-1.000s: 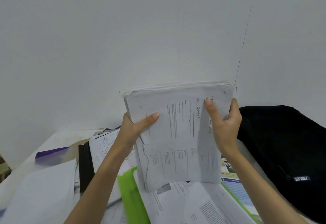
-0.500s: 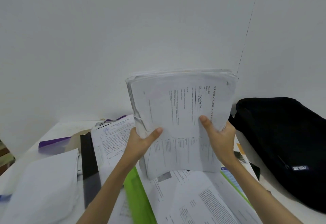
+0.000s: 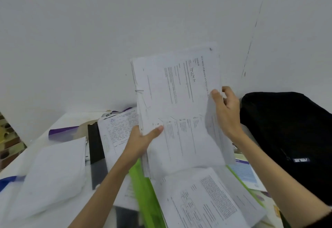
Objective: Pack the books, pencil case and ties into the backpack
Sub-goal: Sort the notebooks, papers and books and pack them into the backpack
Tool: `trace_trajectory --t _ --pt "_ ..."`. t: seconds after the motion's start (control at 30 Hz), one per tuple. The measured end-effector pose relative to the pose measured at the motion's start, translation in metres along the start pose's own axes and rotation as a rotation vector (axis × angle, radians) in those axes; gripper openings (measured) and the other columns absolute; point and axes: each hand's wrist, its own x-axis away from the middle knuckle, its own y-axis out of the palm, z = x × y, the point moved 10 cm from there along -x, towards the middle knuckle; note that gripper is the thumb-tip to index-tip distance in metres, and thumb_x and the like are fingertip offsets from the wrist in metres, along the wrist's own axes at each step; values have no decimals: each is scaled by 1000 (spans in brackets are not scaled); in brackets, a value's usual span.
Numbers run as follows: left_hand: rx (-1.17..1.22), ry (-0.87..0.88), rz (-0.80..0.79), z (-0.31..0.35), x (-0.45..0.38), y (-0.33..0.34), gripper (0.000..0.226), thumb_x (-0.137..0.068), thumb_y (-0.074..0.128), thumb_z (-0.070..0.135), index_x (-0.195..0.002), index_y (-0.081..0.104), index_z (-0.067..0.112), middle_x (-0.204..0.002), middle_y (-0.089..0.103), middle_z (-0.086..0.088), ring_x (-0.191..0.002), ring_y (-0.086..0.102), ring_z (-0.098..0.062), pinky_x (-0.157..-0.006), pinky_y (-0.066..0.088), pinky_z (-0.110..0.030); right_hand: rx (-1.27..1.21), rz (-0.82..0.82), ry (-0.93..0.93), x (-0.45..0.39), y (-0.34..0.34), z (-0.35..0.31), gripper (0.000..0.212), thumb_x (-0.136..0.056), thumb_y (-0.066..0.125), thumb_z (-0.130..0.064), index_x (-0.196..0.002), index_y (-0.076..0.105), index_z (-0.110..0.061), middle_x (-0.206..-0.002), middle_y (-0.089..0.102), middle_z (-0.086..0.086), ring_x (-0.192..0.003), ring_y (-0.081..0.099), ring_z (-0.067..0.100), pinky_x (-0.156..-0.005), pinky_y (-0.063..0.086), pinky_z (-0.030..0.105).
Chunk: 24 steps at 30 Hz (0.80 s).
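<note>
A thick stack of printed white papers point(image 3: 177, 102) stands upright in front of me, above the desk. My left hand point(image 3: 142, 139) grips its lower left edge, thumb across the front sheet. My right hand point(image 3: 225, 114) holds the right edge higher up, its thumb on the front sheet and its fingers curled behind. The black backpack point(image 3: 291, 138) lies on the desk at the right, close to the stack's right side; its opening is not visible.
Loose printed sheets point(image 3: 206, 199), a green folder point(image 3: 145, 193), a blue-and-green booklet point(image 3: 246, 174), a handwritten page point(image 3: 116, 130), a black folder point(image 3: 96, 143), a purple-edged sleeve point(image 3: 62, 132) and a white bundle point(image 3: 53, 172) cover the white desk. A white wall rises right behind.
The paper stack has tilted, its top leaning right toward the backpack. My right hand has slid up the right edge; my left hand keeps its hold at the lower left.
</note>
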Motion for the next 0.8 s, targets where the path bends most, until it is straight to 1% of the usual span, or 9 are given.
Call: trace_trajectory --t 0.1,0.2,0.37,0.47,0.53,0.57,0.67,0.73,0.8 --pt "72 -74 -18 -9 20 3 13 -81 72 15 -90 67 25 -86 74 10 -83 70 -7 -69 55 -19 68 -98 85 -2 4 15 21 -97 47 -17 -79 50 -9 -56 42 -3 -50 34 3 -50 29 19" --pt "166 -206 24 -41 51 9 22 -80 73 13 -101 68 15 -99 74 -3 -91 70 -18 -81 56 -34 154 -224 224 11 8 46 26 -96 47 -19 -89 49 6 -72 43 13 -65 38 17 -58 32 26" --pt "238 -486 74 -111 108 29 28 -80 72 16 -105 66 7 -103 72 -9 -93 69 -24 -86 54 -39 362 -442 478 53 19 105 17 -94 45 -20 -88 53 -6 -85 53 5 -69 47 18 -60 34 29" --pt "62 -436 110 -113 122 29 25 -81 72 23 -103 63 17 -105 69 1 -93 66 -14 -81 53 -24 469 -518 524 71 19 127 15 -94 42 -20 -97 54 -10 -96 54 7 -83 49 21 -74 39 33" --pt "-123 -319 165 -97 124 22 19 -85 66 32 -101 59 25 -97 64 16 -86 59 2 -67 45 -4 504 -547 543 76 16 133 24 -95 41 -21 -112 54 -12 -105 52 6 -95 49 24 -84 41 36" --pt "-214 -265 188 -89 125 17 12 -88 61 35 -96 58 27 -92 61 19 -83 56 6 -62 42 -2 552 -567 532 76 15 135 29 -95 40 -23 -119 52 -12 -111 51 6 -101 47 25 -87 40 36" --pt "-395 -184 234 -83 126 10 9 -91 56 36 -93 55 27 -97 54 14 -94 57 -10 -77 46 -15 633 -607 539 81 15 143 31 -94 38 -27 -119 48 -12 -124 50 10 -115 45 33 -94 40 41" --pt "-429 -213 248 -89 126 7 10 -91 57 32 -96 54 23 -107 43 4 -104 49 -17 -95 42 -30 538 -582 608 87 14 146 21 -95 37 -26 -108 45 -12 -110 53 11 -100 51 29 -80 42 35" --pt "-409 -266 255 -97 124 5 8 -90 60 27 -94 57 20 -115 43 -2 -108 46 -19 -100 39 -35 420 -536 665 90 15 146 14 -96 38 -22 -102 44 -11 -97 52 7 -85 50 23 -69 39 31"
